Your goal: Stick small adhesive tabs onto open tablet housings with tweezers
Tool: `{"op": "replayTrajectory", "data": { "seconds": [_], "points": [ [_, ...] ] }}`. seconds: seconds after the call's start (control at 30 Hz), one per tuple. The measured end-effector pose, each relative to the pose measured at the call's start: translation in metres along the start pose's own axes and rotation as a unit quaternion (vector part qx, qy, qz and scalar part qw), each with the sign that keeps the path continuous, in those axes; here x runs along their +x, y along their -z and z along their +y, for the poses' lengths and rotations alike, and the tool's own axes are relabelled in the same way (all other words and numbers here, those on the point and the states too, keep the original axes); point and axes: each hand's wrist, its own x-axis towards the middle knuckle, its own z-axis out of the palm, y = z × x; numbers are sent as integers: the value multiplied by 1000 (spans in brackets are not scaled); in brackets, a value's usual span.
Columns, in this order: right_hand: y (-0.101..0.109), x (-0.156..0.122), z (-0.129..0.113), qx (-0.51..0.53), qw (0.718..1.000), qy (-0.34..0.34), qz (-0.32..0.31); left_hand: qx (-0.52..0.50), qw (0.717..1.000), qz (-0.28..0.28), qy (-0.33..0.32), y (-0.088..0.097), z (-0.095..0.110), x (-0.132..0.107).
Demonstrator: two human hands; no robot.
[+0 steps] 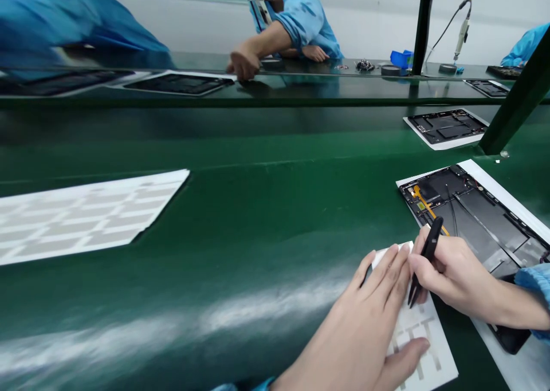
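My left hand (356, 328) rests on a white backing sheet of pale adhesive strips (423, 345), with its fingers across the sheet's upper part and its thumb lower down. My right hand (455, 273) grips black tweezers (427, 256), their tips close to the sheet near my left fingers. Just beyond and under my right hand lies an opened tablet housing (472, 213) on white paper, showing an orange flex cable (429, 210). My right hand partly hides the housing's near side.
A larger sheet of pale strips (81, 216) lies on the green mat at left. Another tablet housing (447, 126) sits farther back. Across the bench, a co-worker's hand (244, 62) reaches over it near a blue bin (401, 59). A green post (519, 93) stands at right.
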Motion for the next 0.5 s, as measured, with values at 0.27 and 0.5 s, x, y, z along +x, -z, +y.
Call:
{"op": "replayTrajectory", "data": {
  "seconds": [0.27,0.5],
  "points": [
    [0,3,0,-1,1000,-21,-11,50,998,13,-25,3,0,0],
    [1,3,0,39,997,-59,-29,60,998,-12,-24,2,1,1]
  ]
}}
